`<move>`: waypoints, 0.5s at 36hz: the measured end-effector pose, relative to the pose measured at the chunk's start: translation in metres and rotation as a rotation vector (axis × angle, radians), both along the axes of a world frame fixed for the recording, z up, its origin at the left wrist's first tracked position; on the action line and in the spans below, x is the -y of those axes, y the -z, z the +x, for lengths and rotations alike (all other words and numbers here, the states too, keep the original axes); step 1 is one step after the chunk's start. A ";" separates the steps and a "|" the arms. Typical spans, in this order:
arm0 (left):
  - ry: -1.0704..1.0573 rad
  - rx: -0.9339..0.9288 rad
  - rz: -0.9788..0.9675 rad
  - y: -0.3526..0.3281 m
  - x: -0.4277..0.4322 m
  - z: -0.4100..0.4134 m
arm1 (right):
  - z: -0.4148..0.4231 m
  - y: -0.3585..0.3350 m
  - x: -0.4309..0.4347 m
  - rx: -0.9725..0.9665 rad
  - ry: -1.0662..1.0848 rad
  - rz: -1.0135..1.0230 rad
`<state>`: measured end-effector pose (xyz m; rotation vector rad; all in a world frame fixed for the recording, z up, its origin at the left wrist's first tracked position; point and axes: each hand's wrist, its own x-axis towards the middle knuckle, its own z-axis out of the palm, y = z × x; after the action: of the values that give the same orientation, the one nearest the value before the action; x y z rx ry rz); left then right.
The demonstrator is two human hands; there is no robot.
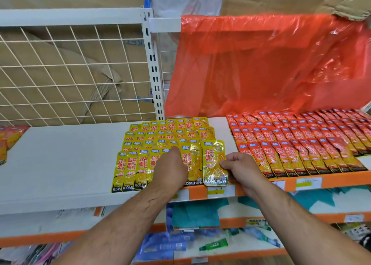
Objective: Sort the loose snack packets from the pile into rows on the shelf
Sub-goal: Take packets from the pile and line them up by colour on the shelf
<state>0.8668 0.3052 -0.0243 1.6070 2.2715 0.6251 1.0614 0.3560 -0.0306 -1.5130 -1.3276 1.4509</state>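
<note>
Head view: the right hand (241, 167) pinches the edge of one yellow packet (213, 160) at the front row's right end. The left hand (170, 165) rests flat on the yellow rows (152, 138), fingers roughly straight, gripping nothing. Red rows (301, 138) lie right along the shelf (60, 160), a pile (9, 140) far left, and a red bag (261, 64) hangs behind.

Bright, even light; glare on packets (214, 162) (edges bowed, blurred)

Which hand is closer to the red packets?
Right. The right hand, pinching a yellow packet, is at the red packets' left edge; the left hand rests on the yellow rows, farther left.
</note>
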 end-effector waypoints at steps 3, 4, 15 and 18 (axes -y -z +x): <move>0.006 -0.009 -0.017 0.001 0.003 -0.001 | -0.001 -0.002 -0.002 0.005 0.007 -0.002; 0.009 -0.003 -0.016 0.001 0.004 -0.002 | -0.001 -0.001 -0.004 0.007 0.011 -0.002; 0.018 -0.103 0.157 -0.006 0.016 -0.011 | -0.017 0.003 -0.018 0.131 -0.021 0.035; 0.061 -0.157 0.176 -0.004 0.018 -0.015 | -0.019 0.006 -0.021 0.216 -0.052 0.053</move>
<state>0.8517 0.2877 -0.0199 1.8612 2.3218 0.7251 1.0425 0.3765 -0.0369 -1.6476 -1.5299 1.3012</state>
